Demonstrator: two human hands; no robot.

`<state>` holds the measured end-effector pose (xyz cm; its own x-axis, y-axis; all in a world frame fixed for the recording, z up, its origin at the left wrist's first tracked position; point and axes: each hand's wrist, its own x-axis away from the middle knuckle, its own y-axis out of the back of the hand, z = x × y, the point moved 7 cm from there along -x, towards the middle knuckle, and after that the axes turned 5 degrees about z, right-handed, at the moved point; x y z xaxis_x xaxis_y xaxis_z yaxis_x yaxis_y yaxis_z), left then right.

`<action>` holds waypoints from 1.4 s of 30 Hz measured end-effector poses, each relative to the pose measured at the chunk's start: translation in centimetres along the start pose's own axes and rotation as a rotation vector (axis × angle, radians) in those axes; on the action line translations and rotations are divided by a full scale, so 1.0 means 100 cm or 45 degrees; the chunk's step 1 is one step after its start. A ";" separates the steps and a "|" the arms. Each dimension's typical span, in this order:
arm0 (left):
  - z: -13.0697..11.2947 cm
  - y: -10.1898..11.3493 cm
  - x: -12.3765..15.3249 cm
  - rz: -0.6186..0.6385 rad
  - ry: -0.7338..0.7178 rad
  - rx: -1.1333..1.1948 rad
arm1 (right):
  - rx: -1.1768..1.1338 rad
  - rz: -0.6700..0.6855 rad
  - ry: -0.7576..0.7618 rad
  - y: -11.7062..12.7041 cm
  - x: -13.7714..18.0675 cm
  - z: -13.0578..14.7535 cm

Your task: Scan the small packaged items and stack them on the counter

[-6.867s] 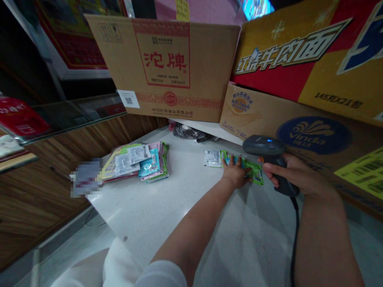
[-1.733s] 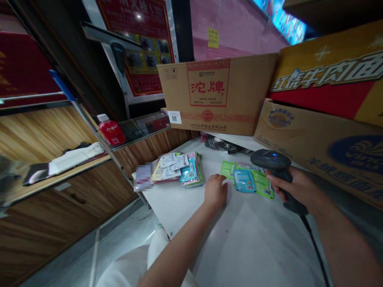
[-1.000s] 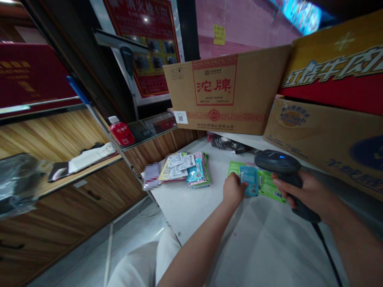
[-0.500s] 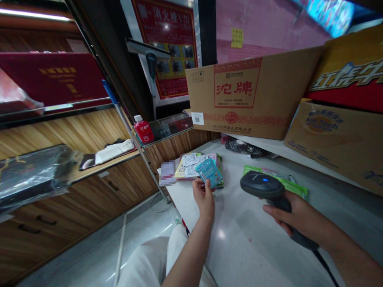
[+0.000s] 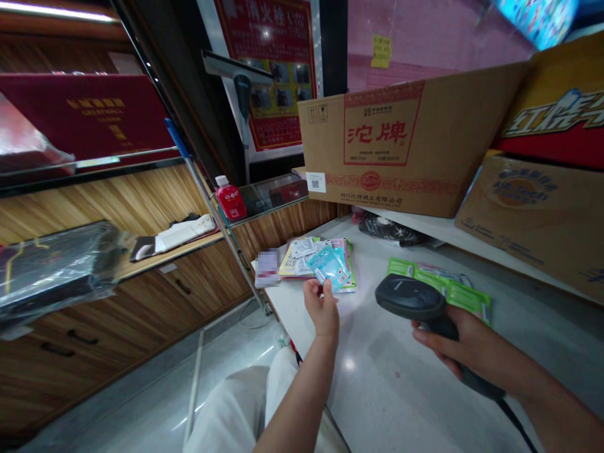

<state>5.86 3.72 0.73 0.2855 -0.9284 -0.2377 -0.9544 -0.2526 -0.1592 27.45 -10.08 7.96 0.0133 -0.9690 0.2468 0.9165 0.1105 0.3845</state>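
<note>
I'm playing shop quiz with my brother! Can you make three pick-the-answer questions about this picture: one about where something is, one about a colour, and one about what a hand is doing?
1. Where is the pile of packets?
A. on the floor
B. on the white counter, near its far left corner
C. inside the brown carton

2. What colour is the packet in the left hand?
A. light blue
B. orange
C. black

3. What is the right hand doing?
A. lying flat and empty
B. pulling a drawer
C. gripping the scanner

Answers: 1 B, the pile lies on the counter top. 2 A, the packet pinched in the fingers is light blue. 3 C, the fingers wrap the scanner's handle.
</note>
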 end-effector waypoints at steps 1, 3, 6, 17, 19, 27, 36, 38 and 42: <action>0.000 0.000 0.000 0.012 0.007 0.018 | -0.009 -0.008 0.005 0.000 0.000 0.001; 0.001 -0.001 0.002 0.035 0.026 0.042 | -0.024 -0.036 0.016 0.000 0.000 0.002; 0.001 -0.004 0.008 0.089 0.035 0.074 | -0.035 -0.063 0.018 0.002 0.000 0.001; -0.033 -0.013 -0.047 0.135 -0.121 -0.328 | -0.113 -0.134 0.017 0.020 0.003 0.002; -0.038 -0.013 -0.067 0.134 -0.082 -0.517 | -0.133 -0.146 0.014 0.021 0.004 0.002; -0.046 -0.021 -0.086 0.188 -0.020 -1.117 | -0.175 -0.232 0.033 0.021 0.011 0.012; -0.054 -0.019 -0.081 0.152 -0.323 -1.487 | -0.093 -0.243 0.030 0.041 0.009 0.001; -0.056 -0.022 -0.074 0.164 -0.421 -1.458 | -0.079 -0.261 0.024 0.052 0.009 -0.004; -0.063 -0.042 -0.045 0.277 -0.652 -1.308 | -0.145 -0.422 0.014 0.082 0.015 -0.010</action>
<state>8.05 7.21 8.54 -0.1147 -0.8204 -0.5602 -0.5426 -0.4206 0.7271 35.44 -10.82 10.58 -0.2887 -0.9504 0.1156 0.9105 -0.2351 0.3403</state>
